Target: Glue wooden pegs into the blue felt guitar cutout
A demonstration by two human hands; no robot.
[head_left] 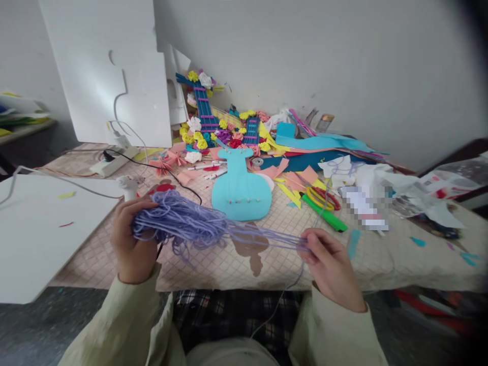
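Note:
A loose bundle of purple yarn (183,221) is gripped at its left end by my left hand (133,236), which is closed around it. Several strands stretch rightward from the bundle to my right hand (330,259), whose thumb and fingers pinch them. From the right hand a single strand hangs toward my lap, and another runs up over the table. Behind the taut strands lies a light blue guitar-shaped cutout (242,195), with small pins or beads in rows on its neck top and body.
Scissors (322,198) and a green marker (326,213) lie right of the cutout. A glue gun (127,188) stands left, near a white board (49,229) and a power strip (114,160). Paper flowers (198,140), paper scraps and plastic bags (450,180) crowd the back and right.

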